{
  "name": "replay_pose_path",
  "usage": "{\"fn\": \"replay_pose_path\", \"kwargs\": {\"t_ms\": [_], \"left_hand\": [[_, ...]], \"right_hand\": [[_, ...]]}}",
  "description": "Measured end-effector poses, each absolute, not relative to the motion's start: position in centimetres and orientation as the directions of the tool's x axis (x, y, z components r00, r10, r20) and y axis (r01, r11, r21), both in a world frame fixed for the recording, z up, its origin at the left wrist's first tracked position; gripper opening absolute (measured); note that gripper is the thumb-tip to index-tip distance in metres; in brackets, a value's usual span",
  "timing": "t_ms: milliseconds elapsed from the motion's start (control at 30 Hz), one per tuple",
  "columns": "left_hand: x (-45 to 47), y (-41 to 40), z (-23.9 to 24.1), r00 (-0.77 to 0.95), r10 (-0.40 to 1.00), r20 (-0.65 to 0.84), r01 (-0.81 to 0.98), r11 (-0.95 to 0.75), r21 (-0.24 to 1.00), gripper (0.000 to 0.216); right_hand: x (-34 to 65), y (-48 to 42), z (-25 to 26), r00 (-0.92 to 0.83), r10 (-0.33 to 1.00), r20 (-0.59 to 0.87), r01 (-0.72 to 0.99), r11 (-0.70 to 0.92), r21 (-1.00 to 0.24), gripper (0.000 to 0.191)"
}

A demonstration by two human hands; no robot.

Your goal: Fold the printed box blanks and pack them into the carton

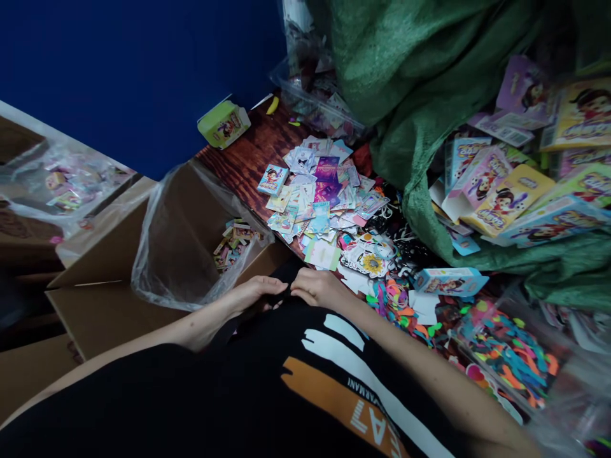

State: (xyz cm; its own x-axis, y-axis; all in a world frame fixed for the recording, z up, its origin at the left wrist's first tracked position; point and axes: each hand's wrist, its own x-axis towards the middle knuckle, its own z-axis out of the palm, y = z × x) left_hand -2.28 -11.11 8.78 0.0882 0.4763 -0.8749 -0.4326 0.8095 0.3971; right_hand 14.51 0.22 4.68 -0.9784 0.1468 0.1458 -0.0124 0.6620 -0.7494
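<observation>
Left hand (258,294) and right hand (317,287) just apart — both clamped on black shirt fabric (286,294), beside scattered picture cards (315,200).

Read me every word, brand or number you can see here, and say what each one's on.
"ARMANI" on the black T-shirt, upside down in this view.
"EA7" on the orange stripe.
The lettering on the printed boxes and printed cards is too small or blurred to read.
</observation>
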Motion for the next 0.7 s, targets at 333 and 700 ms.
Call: {"fn": "replay_pose_path", "kwargs": {"t_ms": [333,700], "left_hand": [[-2.0,-11.3,7.7,0.04,0.39,-0.92,-0.41,0.846,0.341,0.037],[-3.0,-12.4,6.8,0.12,0.392,-0.912,-0.398,0.861,0.318,0.032]], "right_hand": [[11.9,0.4,9.1,-0.943,0.012,-0.332,0.193,0.833,-0.518,0.02],[12.6,-0.8,6.4,-0.988,0.127,-0.083,0.149,0.723,-0.674,0.015]]}}
